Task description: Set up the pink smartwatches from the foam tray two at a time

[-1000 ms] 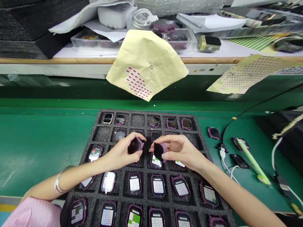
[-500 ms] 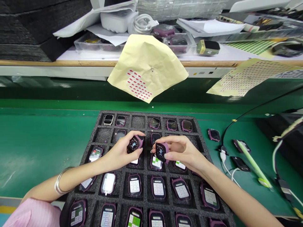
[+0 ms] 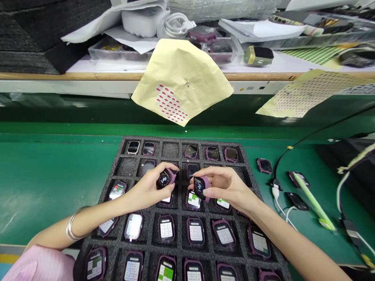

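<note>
Above a black foam tray [image 3: 149, 230], both my hands hold purple smartwatch cases without straps. My left hand [image 3: 152, 187] is closed on one smartwatch [image 3: 165, 177], tilted, its dark screen lit with a dial. Between the thumb and fingers of my right hand [image 3: 225, 187] is a second smartwatch [image 3: 200, 188], turned partly sideways with a similar lit dial. The two watches are apart. Below them, tray pockets hold several more watches, such as one with a white grid screen [image 3: 195, 232] and one with green blocks [image 3: 193, 200]. Watches in the back rows, like this one [image 3: 191, 151], have dark screens.
Right of the tray lie a loose watch [image 3: 265, 166], a light green pen-like stick [image 3: 315, 203] and white cables [image 3: 277, 193]. A shelf edge [image 3: 96, 77] crosses behind, with a yellow sticker sheet [image 3: 199, 78] hanging down. Boxes, papers and a coiled cable [image 3: 175, 26] sit on it.
The watch in my right hand has turned slightly. Both hands stay over the same part of the tray, and the view has shifted a little.
</note>
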Demonstrator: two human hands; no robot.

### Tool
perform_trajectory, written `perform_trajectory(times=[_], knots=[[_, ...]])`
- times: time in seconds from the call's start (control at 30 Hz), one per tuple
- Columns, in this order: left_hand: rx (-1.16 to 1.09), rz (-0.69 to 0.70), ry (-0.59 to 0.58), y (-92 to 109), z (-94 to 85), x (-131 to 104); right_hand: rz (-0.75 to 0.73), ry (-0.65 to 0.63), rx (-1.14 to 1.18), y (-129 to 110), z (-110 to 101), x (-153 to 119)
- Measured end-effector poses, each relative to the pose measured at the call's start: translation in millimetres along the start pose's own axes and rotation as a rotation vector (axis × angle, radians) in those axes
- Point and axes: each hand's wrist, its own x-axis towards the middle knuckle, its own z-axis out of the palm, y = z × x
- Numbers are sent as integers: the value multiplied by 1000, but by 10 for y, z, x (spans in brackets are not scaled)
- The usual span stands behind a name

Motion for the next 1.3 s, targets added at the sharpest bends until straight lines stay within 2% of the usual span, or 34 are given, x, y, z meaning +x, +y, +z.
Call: perform_trajectory(times=[0.33,0.67,1.03,1.3], knots=[[5,25,55,-35,-10,6,7,30,-31,-9,5,-10],[51,28,51,-26,-21,6,-34,82,-78,-15,-9,-1],[52,86,187,92,-21,-44,-155,52,-12,-45,-33,-46],[32,-4,124,-22,-10,11,-16,2,-72,-11,-20,-25]])
